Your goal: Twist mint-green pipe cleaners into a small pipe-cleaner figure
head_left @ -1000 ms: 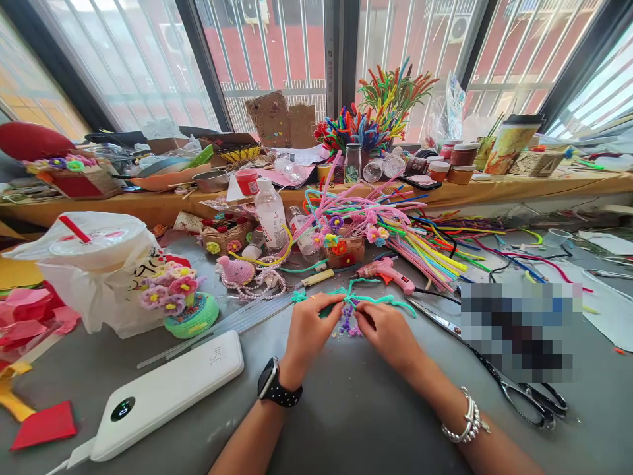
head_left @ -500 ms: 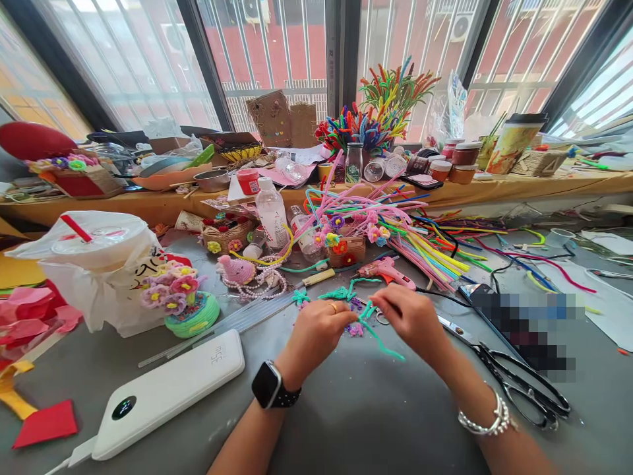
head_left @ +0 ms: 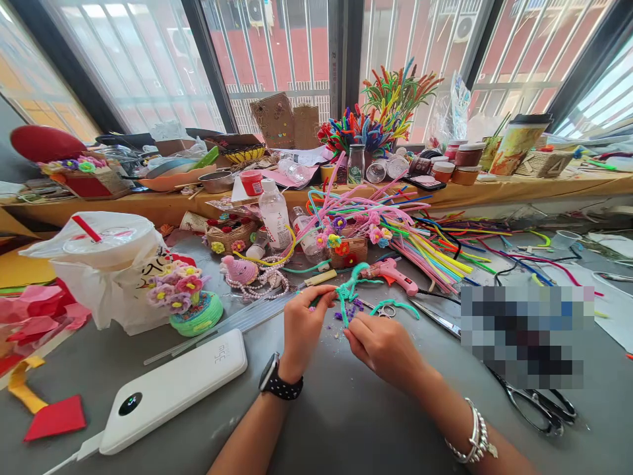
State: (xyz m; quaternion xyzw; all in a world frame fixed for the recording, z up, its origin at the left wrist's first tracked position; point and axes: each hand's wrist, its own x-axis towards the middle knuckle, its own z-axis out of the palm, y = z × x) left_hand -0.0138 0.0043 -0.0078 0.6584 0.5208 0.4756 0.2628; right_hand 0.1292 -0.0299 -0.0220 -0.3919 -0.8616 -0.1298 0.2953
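My left hand [head_left: 304,326] and my right hand [head_left: 378,343] meet over the grey table [head_left: 346,409], both pinched on a teal pipe cleaner [head_left: 349,293]. The pipe cleaner bends up between my fingers and a loose end curls off to the right. Small purple flowers [head_left: 346,313] hang at the spot where my fingertips come together. A black watch is on my left wrist and a silver bracelet on my right.
A pink glue gun [head_left: 393,274] and a fan of coloured pipe cleaners [head_left: 425,247] lie just beyond my hands. Scissors [head_left: 539,399] lie at the right, a white power bank [head_left: 173,389] at the left. A bagged drink cup [head_left: 106,254] and a green flower ornament [head_left: 190,303] stand further left.
My right hand has come back toward me and left, closing in on my left hand. The teal pipe cleaner now stands up between them instead of trailing down.
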